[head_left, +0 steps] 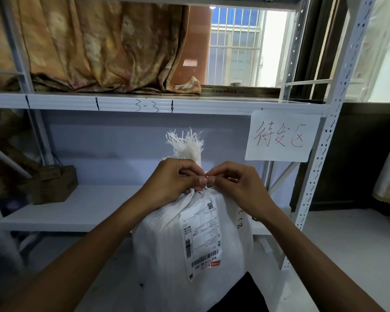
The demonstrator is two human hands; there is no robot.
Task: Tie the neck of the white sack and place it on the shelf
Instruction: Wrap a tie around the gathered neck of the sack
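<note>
A white woven sack stands upright on the floor in front of me, with a shipping label on its front. Its neck is gathered, and the frayed top sticks up above my hands. My left hand and my right hand meet at the neck, each pinching an end of a thin white tie wound around it. Behind the sack is the white metal shelf, its lower board at about neck height.
A brown cardboard box sits at the left of the lower board. The upper board carries a draped patterned cloth. A paper sign with red writing hangs at the right. A perforated upright stands to the right.
</note>
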